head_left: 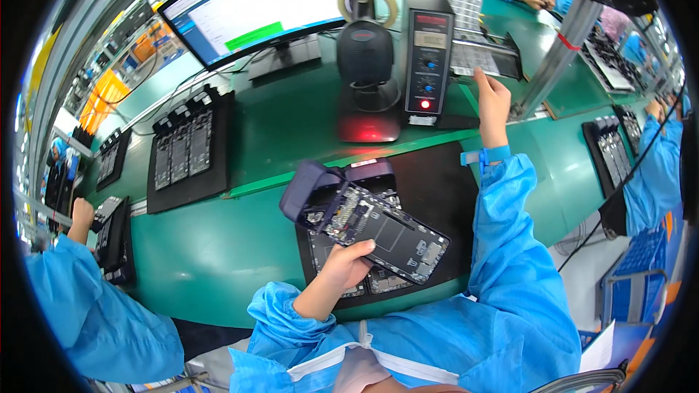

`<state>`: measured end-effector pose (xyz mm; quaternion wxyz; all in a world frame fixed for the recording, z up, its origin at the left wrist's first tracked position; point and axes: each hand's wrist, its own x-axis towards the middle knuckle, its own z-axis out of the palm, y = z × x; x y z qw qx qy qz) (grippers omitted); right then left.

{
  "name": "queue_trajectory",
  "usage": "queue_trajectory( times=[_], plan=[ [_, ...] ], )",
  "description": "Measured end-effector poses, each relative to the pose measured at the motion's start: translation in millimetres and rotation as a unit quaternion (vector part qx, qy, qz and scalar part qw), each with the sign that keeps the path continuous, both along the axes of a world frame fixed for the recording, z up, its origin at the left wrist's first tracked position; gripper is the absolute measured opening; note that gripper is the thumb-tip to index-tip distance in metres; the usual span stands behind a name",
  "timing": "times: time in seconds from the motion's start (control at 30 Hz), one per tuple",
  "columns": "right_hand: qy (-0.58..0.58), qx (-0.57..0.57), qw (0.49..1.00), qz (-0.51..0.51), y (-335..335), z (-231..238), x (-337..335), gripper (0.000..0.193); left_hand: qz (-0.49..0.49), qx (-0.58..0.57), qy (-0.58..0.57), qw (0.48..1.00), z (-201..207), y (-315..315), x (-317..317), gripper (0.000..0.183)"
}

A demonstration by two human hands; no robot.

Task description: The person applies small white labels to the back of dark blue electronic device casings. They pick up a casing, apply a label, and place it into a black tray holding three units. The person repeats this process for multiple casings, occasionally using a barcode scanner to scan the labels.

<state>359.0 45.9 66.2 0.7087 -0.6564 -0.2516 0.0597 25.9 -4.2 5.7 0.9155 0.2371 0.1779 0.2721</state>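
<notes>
Head view of a green workbench (pixel 218 247). The left hand (pixel 348 266) is closed around the lower edge of an opened phone (pixel 382 231), thumb on top and fingers beneath, holding it tilted above a black mat (pixel 437 182) near the bench's front edge. The phone's upper end sits inside a dark blue fixture (pixel 313 193); its circuit boards and black battery area face up. Further opened phones (pixel 342 287) lie on the mat under the held one. The right hand (pixel 494 98) is stretched forward, well apart from the phone, its fingers pinched at the edge of a label sheet (pixel 477 51) that comes out of a black dispenser (pixel 429 51) with a lit red lamp; whether the fingers actually grip a label cannot be told. A blue strap (pixel 484 156) circles the right wrist. Left of the dispenser stand a scanner (pixel 365 58) with a red glow at its base and a monitor (pixel 258 4). A tray (pixel 191 149) of phones rests at the left, and other people in blue sleeves work at both sides.
</notes>
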Motion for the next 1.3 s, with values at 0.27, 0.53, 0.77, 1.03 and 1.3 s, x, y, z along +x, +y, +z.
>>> queue_trajectory(
  times=[0.27, 0.53, 0.77, 1.03, 1.3],
  plan=[
    [0.101, 0.162, 0.980, 0.061, 17, 2, -74, 0.029, -0.010, 0.059, 0.023, 0.998, 18, 4, -2, 0.039],
    [0.161, 0.172, 0.957, 0.172, 41, -11, -102, 0.023, 0.157, 0.024, 0.070, 0.985, 77, 53, 27, 0.028],
    [0.109, 0.370, 0.899, 0.208, -7, 47, -93, 0.029, 0.275, 0.036, 0.004, 0.961, 73, 121, 60, 0.024],
    [-0.080, 0.273, 0.903, 0.321, -45, 76, -119, 0.021, 0.278, 0.126, 0.097, 0.947, 82, 66, 40, 0.030],
    [-0.177, 0.294, 0.756, 0.558, -87, 85, -170, 0.045, 0.051, 0.467, 0.231, 0.852, 100, 12, 9, 0.053]
  ],
)
